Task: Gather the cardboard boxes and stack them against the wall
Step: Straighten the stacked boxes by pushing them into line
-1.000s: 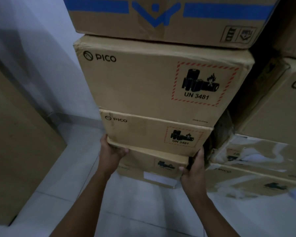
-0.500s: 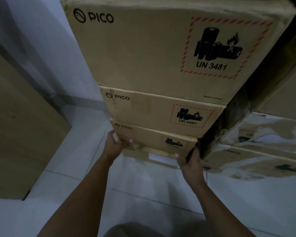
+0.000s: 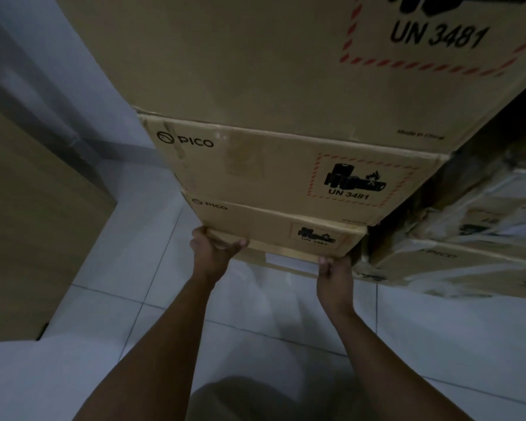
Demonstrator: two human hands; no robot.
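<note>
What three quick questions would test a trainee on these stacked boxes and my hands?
1. True or false: the left hand and right hand both grip the lowest box at its bottom edge.
2. Which code is on the hazard label of the middle box? A) UN 3481 B) UN 1950 C) UN 1263
3. Fill in: that box's logo reads ____.
Key: 1 true; 2 A; 3 PICO.

The big brown cardboard box on top (image 3: 225,56) runs off the upper edge, taking part of its red-bordered UN 3481 label (image 3: 438,34) with it. Fingers of the left hand (image 3: 213,253) and right hand (image 3: 336,278) are hidden beneath the lowest small brown cardboard box (image 3: 255,226). The plastic-wrapped cartons (image 3: 474,238) at right are blurred.
</note>
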